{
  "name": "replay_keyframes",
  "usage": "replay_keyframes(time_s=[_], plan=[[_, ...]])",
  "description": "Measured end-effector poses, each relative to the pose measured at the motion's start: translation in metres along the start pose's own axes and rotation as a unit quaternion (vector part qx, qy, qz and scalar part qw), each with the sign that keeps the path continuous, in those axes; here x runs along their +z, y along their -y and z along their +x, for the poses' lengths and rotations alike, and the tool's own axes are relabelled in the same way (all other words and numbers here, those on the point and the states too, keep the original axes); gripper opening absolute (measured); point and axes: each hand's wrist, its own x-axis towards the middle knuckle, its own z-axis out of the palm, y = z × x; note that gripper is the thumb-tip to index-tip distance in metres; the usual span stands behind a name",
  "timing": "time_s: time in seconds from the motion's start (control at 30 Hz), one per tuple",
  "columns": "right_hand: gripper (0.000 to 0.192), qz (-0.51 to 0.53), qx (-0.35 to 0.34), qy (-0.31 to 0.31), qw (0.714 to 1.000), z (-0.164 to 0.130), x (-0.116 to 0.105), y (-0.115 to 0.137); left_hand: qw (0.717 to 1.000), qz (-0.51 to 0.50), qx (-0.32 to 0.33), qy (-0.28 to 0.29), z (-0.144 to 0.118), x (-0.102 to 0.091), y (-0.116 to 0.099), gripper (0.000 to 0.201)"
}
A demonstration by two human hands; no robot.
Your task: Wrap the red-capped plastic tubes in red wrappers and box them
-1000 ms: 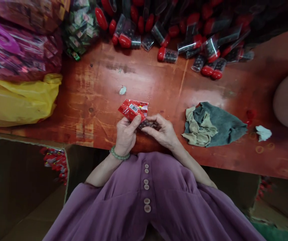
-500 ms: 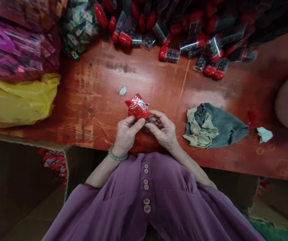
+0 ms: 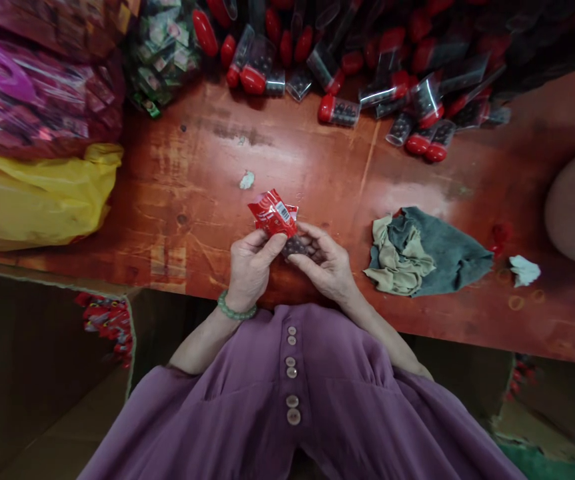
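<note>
My left hand (image 3: 251, 263), with a green bead bracelet (image 3: 237, 308) at its wrist, pinches a small red printed packet (image 3: 273, 212) between thumb and fingers. A barcode label shows on the packet, and a second red piece peeks out behind it. Just below the packet, my right hand (image 3: 328, 261) has its thumb and fingers around a clear tube of dark beads (image 3: 295, 247). The tube lies against the packet's lower edge; its ends are partly hidden by my fingers.
Many red-capped tubes (image 3: 338, 110) are heaped along the back. Bags of small packets and a yellow bag (image 3: 37, 197) stand at left. A crumpled grey-and-beige cloth (image 3: 432, 250) lies at right, near a white scrap (image 3: 524, 270). A cardboard box (image 3: 130, 347) sits below the table edge.
More of the tube of dark beads shows below the packet. The packet has tilted slightly, and both hands have stayed in nearly the same place.
</note>
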Motion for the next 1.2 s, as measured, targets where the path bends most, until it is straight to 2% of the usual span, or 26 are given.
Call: replay_keyframes(time_s=[0.13,0.33,0.63,0.77,0.97,1.1,1.2], plan=[[0.051,0.006,0.002,0.013,1.000,-0.002,-0.001,-0.001,1.000,-0.009,-0.005,0.014,-0.003,0.000,-0.001,0.033],[0.047,-0.024,-0.041,0.027,0.999,-0.003,-0.002,-0.002,0.998,-0.054,0.013,0.006,-0.005,0.004,-0.005,0.039],[0.033,0.001,-0.079,-0.049,0.996,-0.007,0.003,-0.013,0.998,-0.059,0.002,0.012,-0.015,0.007,0.008,0.035],[0.025,-0.026,-0.133,-0.091,0.987,-0.005,0.005,-0.018,0.999,-0.041,-0.014,0.011,-0.020,0.004,0.014,0.033],[0.025,-0.137,-0.224,-0.127,0.957,-0.004,-0.001,-0.014,0.999,0.010,-0.010,0.038,-0.028,-0.002,0.018,0.030],[0.020,-0.220,-0.319,-0.139,0.912,-0.005,-0.006,-0.015,0.998,0.021,-0.017,0.061,-0.034,-0.003,0.017,0.027],[0.024,-0.259,-0.365,-0.138,0.883,-0.004,-0.006,-0.017,0.997,0.021,-0.024,0.067,-0.039,-0.004,0.014,0.027]])
